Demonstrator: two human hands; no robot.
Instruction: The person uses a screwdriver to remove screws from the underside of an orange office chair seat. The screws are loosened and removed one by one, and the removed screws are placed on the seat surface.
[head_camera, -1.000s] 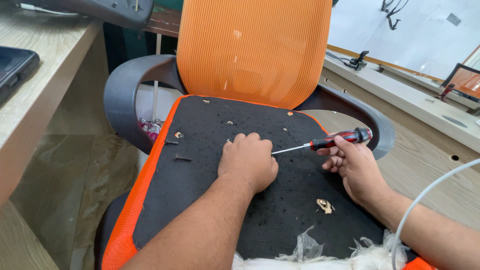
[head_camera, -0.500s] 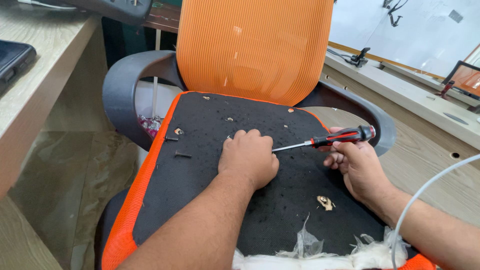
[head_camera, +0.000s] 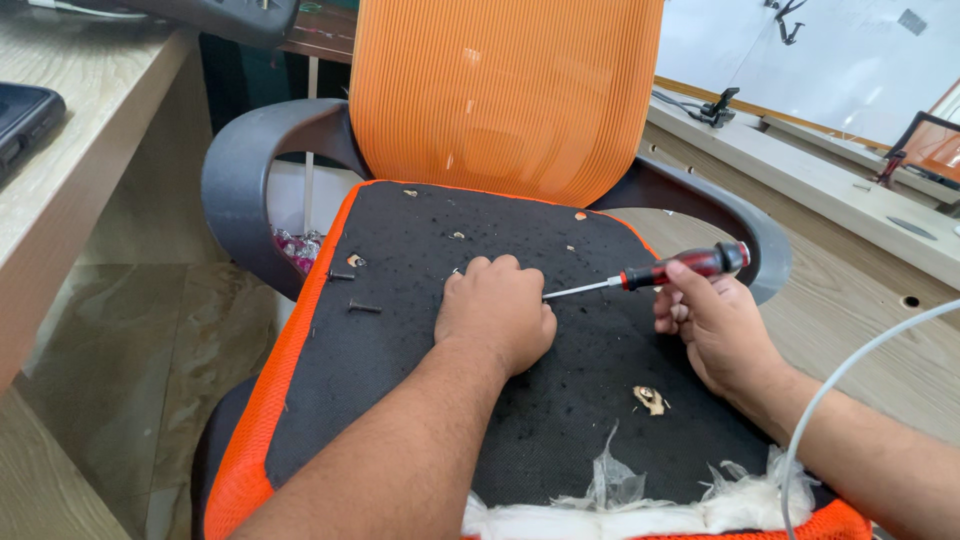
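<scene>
Screwdriver (head_camera: 655, 274) is gripped by its red-black handle in the right hand (head_camera: 712, 322), shaft levelled at the left hand (head_camera: 494, 312), which is curled shut, knuckles up, on the black seat (head_camera: 420, 350). Screws (head_camera: 364, 308) are scattered nearby.

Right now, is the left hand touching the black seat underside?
Touching. The head view shows the left hand pressed knuckles-up on the black seat underside, with no gap at its edges; the screwdriver shaft runs in under its fingers.
</scene>
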